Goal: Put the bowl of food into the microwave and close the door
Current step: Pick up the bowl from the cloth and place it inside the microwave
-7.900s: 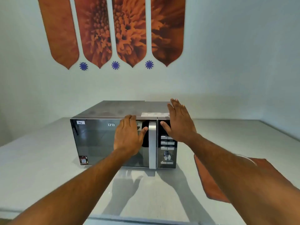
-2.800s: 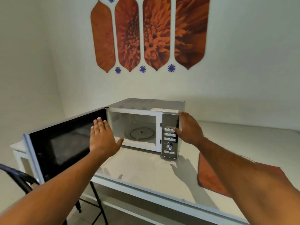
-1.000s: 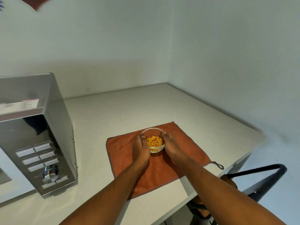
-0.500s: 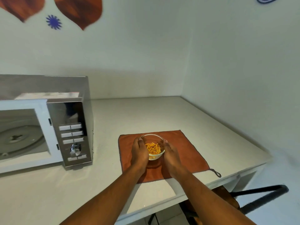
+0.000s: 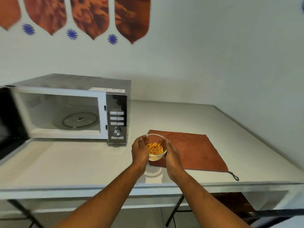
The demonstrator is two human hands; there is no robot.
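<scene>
Glass bowl (image 5: 155, 149) between both hands — microwave (image 5: 72, 111) open (label unreadable)

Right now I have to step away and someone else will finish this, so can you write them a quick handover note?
Left hand and right hand: cupped round the glass bowl of food, lifted above the orange cloth's left edge.
Microwave: left of the bowl, door swung open, turntable bare.
Done: door opened, bowl picked up.
Left: set the bowl on the turntable, close the door.
</scene>
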